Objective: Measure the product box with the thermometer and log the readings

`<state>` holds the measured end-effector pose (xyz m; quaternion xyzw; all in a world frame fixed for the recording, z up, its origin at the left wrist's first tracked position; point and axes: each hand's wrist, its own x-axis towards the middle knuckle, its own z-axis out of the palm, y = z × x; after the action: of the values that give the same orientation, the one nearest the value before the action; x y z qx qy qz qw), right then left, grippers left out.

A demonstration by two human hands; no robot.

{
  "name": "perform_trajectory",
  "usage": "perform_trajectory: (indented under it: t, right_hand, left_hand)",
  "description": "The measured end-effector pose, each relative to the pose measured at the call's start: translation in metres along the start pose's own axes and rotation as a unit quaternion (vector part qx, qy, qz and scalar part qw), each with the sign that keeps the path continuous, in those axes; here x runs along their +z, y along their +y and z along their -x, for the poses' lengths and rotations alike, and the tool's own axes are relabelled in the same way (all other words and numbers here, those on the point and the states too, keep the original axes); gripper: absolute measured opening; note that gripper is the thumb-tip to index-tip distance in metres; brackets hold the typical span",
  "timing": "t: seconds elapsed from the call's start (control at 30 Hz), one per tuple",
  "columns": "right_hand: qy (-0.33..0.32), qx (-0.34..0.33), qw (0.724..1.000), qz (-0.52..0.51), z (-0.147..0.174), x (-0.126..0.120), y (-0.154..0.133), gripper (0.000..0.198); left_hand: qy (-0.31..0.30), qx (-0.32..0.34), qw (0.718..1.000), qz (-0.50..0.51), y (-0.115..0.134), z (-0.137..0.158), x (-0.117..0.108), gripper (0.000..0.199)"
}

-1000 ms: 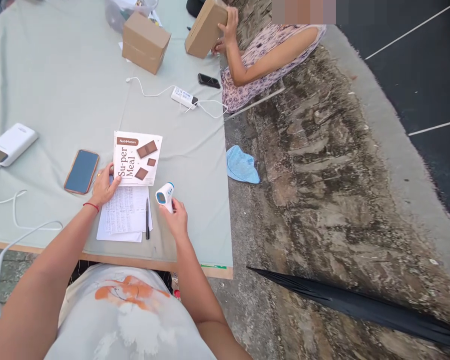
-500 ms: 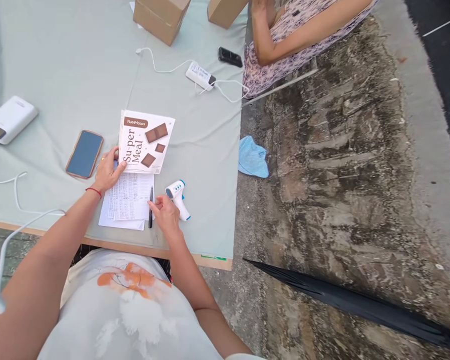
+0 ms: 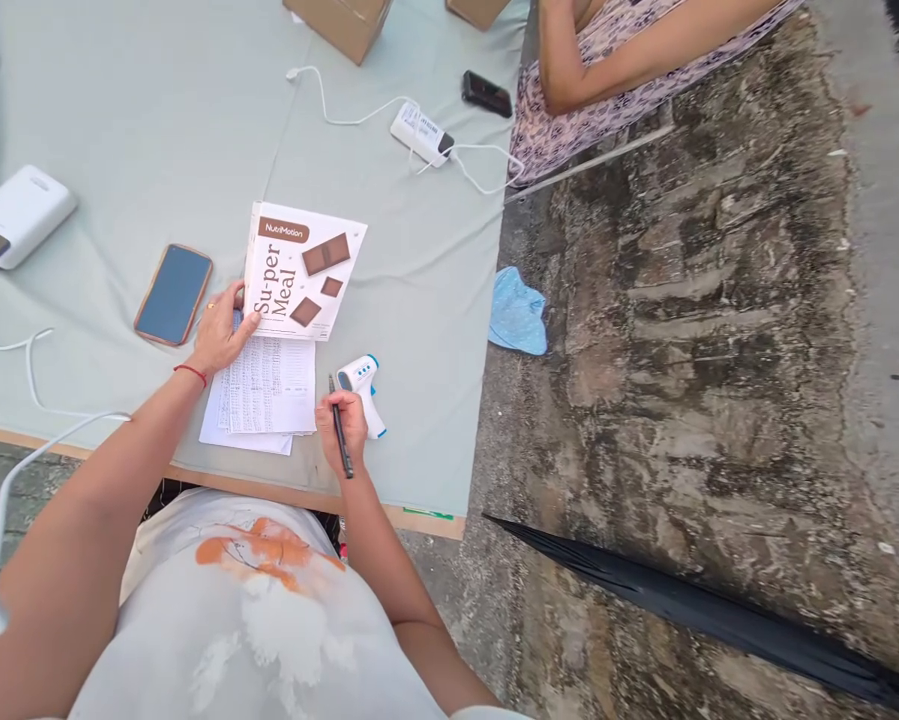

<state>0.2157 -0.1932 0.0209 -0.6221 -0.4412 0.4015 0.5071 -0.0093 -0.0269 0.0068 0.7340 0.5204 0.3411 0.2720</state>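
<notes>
My left hand [image 3: 222,325] grips the lower left corner of a white box [image 3: 310,270] with brown chocolate pictures and the words "Su-per Meal". The box is tilted and covers the upper part of the printed sheets [image 3: 269,395]. In my right hand [image 3: 348,430] is a black pen [image 3: 339,432], its upper end pointing back over the wrist. A white and blue infrared thermometer [image 3: 364,393] lies just beyond that hand, partly hidden by the fingers. Left of the box, a phone [image 3: 173,294] lies flat on the table.
A white power bank [image 3: 25,215] with a cable lies at the left. Farther back are a second power bank [image 3: 421,136], a black device [image 3: 486,93] and a cardboard box [image 3: 344,22]. Another person's arm [image 3: 644,60] is at the upper right. A blue cloth [image 3: 518,312] hangs by the table's right edge.
My right hand has picked up the pen from beside the sheets and drawn it slightly to the right. My left hand still holds the box. The view has shifted a little.
</notes>
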Motion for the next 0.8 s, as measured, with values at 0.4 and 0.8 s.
perform_trajectory:
  t: [0.4, 0.8]
  right_hand:
    - [-0.003, 0.049, 0.999, -0.011, -0.007, 0.042, 0.015, 0.022]
    - [-0.031, 0.02, 0.997, 0.067, -0.005, 0.047, 0.029, 0.014]
  left_hand:
    - [-0.003, 0.008, 1.0, -0.014, 0.003, 0.0, -0.002, 0.1]
    - [-0.006, 0.008, 1.0, 0.001, 0.005, 0.001, -0.003, 0.093]
